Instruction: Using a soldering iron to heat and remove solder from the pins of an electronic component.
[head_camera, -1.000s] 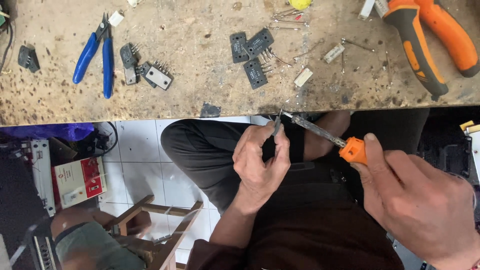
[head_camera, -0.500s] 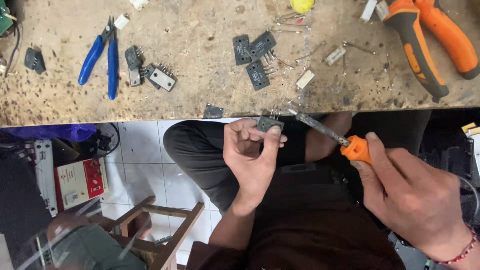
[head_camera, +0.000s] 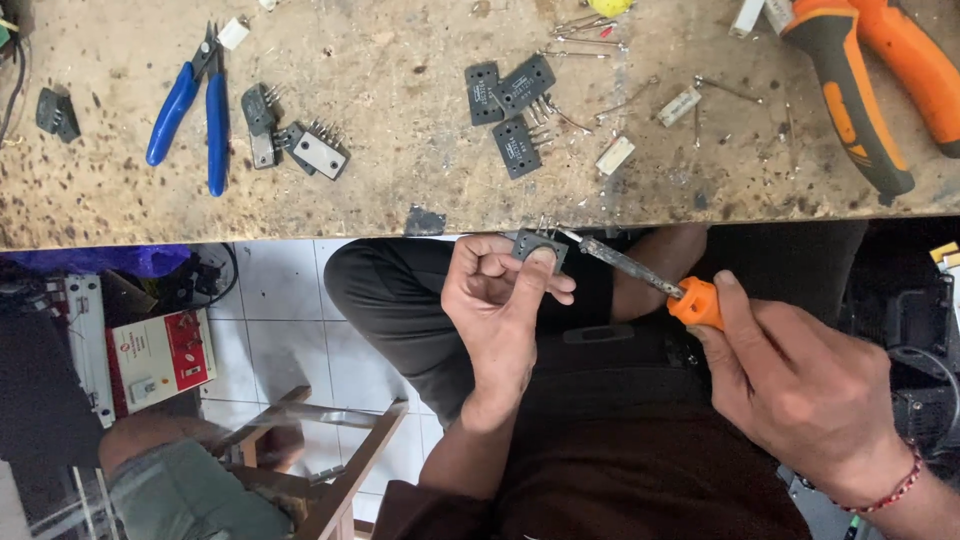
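My left hand (head_camera: 500, 300) pinches a small dark flat electronic part with thin metal legs (head_camera: 535, 245), held just below the bench edge. My right hand (head_camera: 800, 385) grips a soldering iron by its orange handle (head_camera: 695, 300). The iron's grey shaft (head_camera: 625, 263) points up and left, and its tip meets the part near its legs. Both hands are over my lap, in front of the worn wooden bench (head_camera: 400, 190).
On the bench lie blue-handled pliers (head_camera: 195, 105), several more dark legged parts (head_camera: 515, 105) (head_camera: 295, 140), small white blocks (head_camera: 615, 155), loose wire leads and a large orange and black tool (head_camera: 860, 85). Below left are white floor tiles, a red and white box (head_camera: 155, 360) and a wooden frame (head_camera: 330, 450).
My left hand has turned the part so its flat face shows between thumb and fingers. The iron's tip has come closer, onto the part's edge.
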